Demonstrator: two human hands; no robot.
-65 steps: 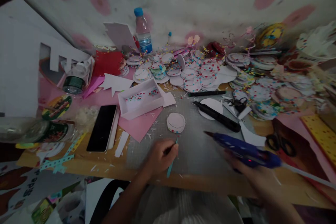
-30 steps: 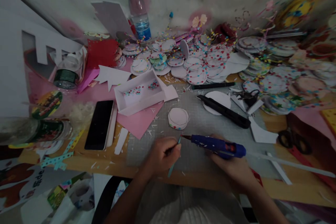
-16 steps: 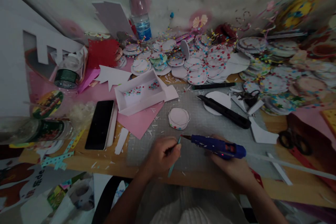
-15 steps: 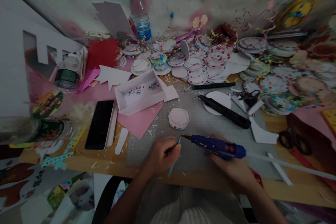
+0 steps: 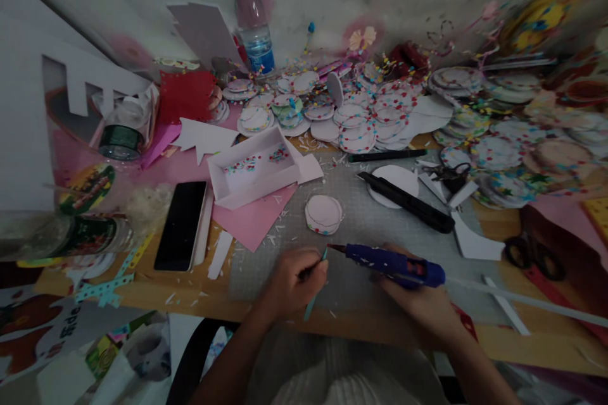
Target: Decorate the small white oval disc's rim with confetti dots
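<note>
Pinched tight, my left hand (image 5: 300, 281) holds a teal stick (image 5: 310, 305) between thumb and fingers, while my right hand (image 5: 415, 300) is wrapped around a blue glue gun (image 5: 392, 264); I cannot see whether a finger is on its trigger. The stick's long axis slants, far end leaning right, near end toward me. The glue gun lies crosswise to it, its nozzle (image 5: 338, 248) pointing left at a tiny red bit (image 5: 328, 245) by the stick's tip; whether they touch, I cannot tell. Just beyond that meeting point sits a small white disc (image 5: 323, 212), flat on the grey mat (image 5: 354, 221), nearer my left hand than my right. Farther out are a white box (image 5: 263, 188) to the left and a black cutter (image 5: 408, 204) to the right, all on the counter (image 5: 358, 331).
</note>
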